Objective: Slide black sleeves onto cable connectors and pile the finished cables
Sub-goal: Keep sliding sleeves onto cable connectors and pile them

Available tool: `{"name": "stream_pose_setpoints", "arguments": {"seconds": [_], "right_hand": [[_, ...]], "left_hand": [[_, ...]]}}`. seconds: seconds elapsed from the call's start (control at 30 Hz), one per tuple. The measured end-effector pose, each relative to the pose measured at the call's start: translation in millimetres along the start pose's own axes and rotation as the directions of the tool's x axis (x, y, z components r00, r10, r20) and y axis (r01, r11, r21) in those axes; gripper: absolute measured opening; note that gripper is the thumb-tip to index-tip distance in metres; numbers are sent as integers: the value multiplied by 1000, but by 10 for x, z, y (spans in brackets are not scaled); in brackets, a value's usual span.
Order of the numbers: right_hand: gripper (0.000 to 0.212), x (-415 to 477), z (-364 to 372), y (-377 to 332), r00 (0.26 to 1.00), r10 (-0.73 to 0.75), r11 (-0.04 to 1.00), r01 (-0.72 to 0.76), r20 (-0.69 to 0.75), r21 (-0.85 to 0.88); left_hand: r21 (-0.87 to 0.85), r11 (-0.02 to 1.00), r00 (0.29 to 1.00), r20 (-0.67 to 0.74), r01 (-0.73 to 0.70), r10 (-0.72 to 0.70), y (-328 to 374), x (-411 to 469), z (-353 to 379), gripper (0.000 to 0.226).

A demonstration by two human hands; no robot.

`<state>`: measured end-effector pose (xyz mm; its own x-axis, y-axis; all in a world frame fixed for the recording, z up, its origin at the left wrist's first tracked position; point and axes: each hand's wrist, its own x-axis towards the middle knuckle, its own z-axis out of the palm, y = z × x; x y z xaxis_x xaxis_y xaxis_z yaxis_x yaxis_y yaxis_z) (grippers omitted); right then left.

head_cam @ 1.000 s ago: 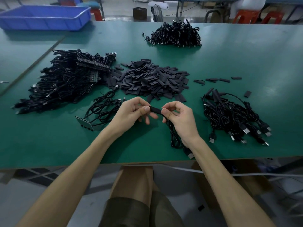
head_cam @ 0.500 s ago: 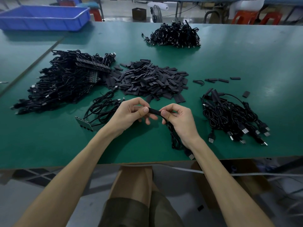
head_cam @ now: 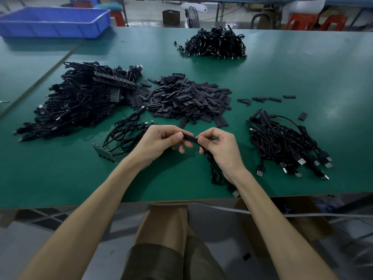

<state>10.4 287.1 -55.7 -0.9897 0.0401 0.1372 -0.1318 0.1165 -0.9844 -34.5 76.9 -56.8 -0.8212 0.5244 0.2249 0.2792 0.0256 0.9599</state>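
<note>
A black sleeve (head_cam: pixel 190 138) spans the gap between my two hands above the green table (head_cam: pixel 302 81). My left hand (head_cam: pixel 161 142) pinches its left end between thumb and fingers. My right hand (head_cam: pixel 220 146) pinches its right end and grips a black cable (head_cam: pixel 216 172), whose loops hang below the hand to a USB plug near the table's front edge. The connector itself is hidden by the sleeve and fingers. A heap of loose black sleeves (head_cam: pixel 185 100) lies just behind my hands. A pile of cables with sleeves on them (head_cam: pixel 282 142) lies to the right.
A large tangle of black cables (head_cam: pixel 76 100) fills the left. A small board with several cables (head_cam: pixel 121 138) sits left of my hands. Another cable pile (head_cam: pixel 216 44) lies far back. A blue bin (head_cam: pixel 54 22) stands far left. A few stray sleeves (head_cam: pixel 266 99) lie right of the heap.
Both hands stay in about the same place, still pinching the sleeve. The visible stretch of sleeve between them looks slightly longer.
</note>
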Motion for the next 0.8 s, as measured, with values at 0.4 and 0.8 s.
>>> {"name": "stream_pose_setpoints", "arguments": {"seconds": [0.4, 0.8], "right_hand": [[15, -5, 11, 3, 1000, 13, 1000, -13, 4, -6], [9, -11, 38, -6, 999, 28, 999, -27, 28, -36]], "left_hand": [[46, 999, 999, -52, 8, -5, 35, 0, 37, 22], [8, 999, 988, -148, 52, -50, 42, 1, 46, 20]]}}
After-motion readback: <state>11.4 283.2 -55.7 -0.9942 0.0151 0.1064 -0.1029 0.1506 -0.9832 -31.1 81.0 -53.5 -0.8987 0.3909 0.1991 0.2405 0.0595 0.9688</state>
